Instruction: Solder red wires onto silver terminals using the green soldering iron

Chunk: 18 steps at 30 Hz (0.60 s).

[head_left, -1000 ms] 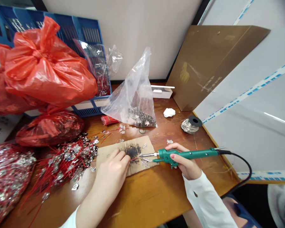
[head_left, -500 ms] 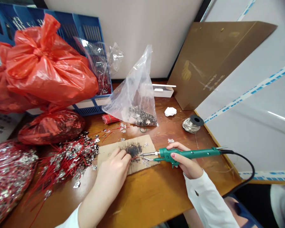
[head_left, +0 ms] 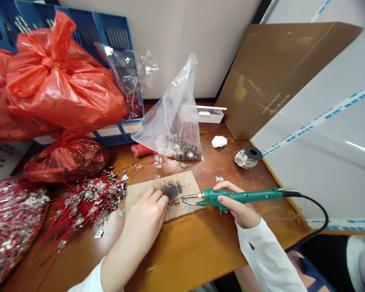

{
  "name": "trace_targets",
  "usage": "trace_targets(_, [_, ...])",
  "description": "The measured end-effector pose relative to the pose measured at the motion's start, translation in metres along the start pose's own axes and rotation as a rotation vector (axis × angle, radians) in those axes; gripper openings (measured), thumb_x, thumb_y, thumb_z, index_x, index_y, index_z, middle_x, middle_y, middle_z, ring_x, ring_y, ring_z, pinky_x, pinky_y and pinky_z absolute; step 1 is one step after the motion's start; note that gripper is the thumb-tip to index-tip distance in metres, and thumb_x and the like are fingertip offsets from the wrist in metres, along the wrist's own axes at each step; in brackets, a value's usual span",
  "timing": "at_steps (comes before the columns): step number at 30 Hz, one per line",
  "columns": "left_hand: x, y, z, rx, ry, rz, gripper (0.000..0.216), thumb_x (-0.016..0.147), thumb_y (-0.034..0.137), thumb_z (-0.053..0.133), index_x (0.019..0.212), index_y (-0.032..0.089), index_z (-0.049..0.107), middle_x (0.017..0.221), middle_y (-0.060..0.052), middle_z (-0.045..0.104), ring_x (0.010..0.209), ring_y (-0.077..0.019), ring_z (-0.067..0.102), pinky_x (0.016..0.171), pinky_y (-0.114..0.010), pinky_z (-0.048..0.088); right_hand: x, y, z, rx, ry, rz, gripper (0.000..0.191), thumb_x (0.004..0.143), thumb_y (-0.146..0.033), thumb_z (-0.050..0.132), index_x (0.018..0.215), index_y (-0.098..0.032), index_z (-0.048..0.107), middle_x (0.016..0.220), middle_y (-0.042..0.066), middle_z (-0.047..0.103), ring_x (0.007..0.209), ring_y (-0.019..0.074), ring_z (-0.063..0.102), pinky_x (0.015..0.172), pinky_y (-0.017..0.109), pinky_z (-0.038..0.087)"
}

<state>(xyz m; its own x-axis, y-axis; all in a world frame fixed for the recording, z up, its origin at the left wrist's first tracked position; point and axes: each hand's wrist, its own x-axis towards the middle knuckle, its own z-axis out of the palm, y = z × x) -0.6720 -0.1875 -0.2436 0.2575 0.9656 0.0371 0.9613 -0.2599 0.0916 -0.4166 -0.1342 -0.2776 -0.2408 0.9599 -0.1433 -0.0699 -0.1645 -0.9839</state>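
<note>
My right hand [head_left: 235, 207] grips a green soldering iron [head_left: 240, 196], its thin metal tip reaching over a scorched cardboard pad [head_left: 142, 198] towards a blackened patch [head_left: 172, 190]. My left hand [head_left: 146, 217] rests on the pad with its fingers pinched close to the patch. A short red wire [head_left: 172, 200] seems to come out of those fingertips, though they hide most of it. Small silver metal terminals [head_left: 186, 206] lie on the pad near the iron's tip. The iron's black cord [head_left: 314, 205] curves off to the right.
Heaps of red wires with silver terminals [head_left: 91, 194] lie left of the pad, beside bulging red plastic bags [head_left: 61, 77]. Behind stand a clear bag of dark parts [head_left: 176, 121], a blue rack [head_left: 109, 36], a solder spool [head_left: 246, 158] and a leaning brown board [head_left: 276, 77].
The whole scene has shifted slightly up and to the right in view. Both hands stay at the pad, with the iron's tip still beside the blackened patch.
</note>
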Motion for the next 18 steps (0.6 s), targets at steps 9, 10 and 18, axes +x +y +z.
trace_targets(9, [0.0003, 0.0011, -0.0011, -0.005, -0.039, -0.011, 0.021, 0.093, 0.011, 0.048, 0.08, 0.017, 0.064, 0.084, -0.005, 0.066, 0.09, -0.0246, 0.062, 0.071, -0.034, 0.052, 0.0004, 0.0002, -0.0018, 0.002, -0.016, -0.007, 0.025, 0.071, -0.04, 0.079, 0.087, -0.024, 0.069, 0.077, 0.002, 0.068, 0.064, 0.0159, 0.058, 0.052, 0.024, 0.041])
trace_targets(10, [0.0001, 0.001, -0.0012, -0.005, -0.028, -0.004, 0.021, 0.093, 0.011, 0.048, 0.079, 0.017, 0.064, 0.084, -0.005, 0.066, 0.089, -0.0243, 0.062, 0.071, -0.033, 0.052, 0.0007, 0.0005, -0.0027, -0.001, -0.026, -0.009, 0.025, 0.071, -0.04, 0.079, 0.088, -0.024, 0.069, 0.078, 0.002, 0.068, 0.065, 0.0157, 0.058, 0.053, 0.024, 0.042])
trace_targets(18, [-0.0003, 0.0002, 0.0006, -0.004, 0.004, -0.002, 0.02, 0.092, 0.012, 0.052, 0.077, 0.017, 0.064, 0.081, -0.005, 0.066, 0.087, -0.0241, 0.062, 0.067, -0.033, 0.051, 0.003, 0.0036, -0.008, -0.008, -0.104, -0.032, 0.024, 0.074, -0.038, 0.078, 0.09, -0.023, 0.068, 0.087, 0.004, 0.072, 0.074, 0.0193, 0.067, 0.062, 0.027, 0.052])
